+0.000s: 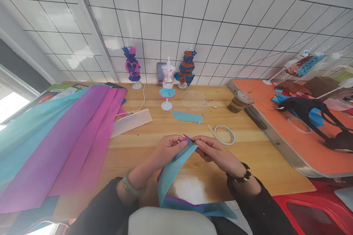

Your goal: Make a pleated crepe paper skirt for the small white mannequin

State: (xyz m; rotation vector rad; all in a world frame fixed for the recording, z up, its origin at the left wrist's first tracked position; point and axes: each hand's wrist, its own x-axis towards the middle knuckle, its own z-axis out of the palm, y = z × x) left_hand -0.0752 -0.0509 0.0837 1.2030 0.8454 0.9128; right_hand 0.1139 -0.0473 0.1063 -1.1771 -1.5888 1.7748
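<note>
My left hand [168, 149] and my right hand [213, 151] meet above the wooden table [256, 154], both pinching the top end of a long teal fabric strip [173, 172] with a purple underside. The strip hangs down over the table's near edge toward my lap. A thin dark pointed tool [188, 138] sticks out between my fingertips; which hand holds it I cannot tell. A roll of clear tape [224, 134] lies just beyond my right hand. A small teal fabric piece [188, 116] lies further back.
Large teal, purple and pink fabric sheets [57, 136] cover the table's left. Three small dress mannequins [167, 84] stand by the tiled wall. A clear disc [194, 100], a drink cup [239, 102] and an orange tray [278, 125] with scraps sit at right.
</note>
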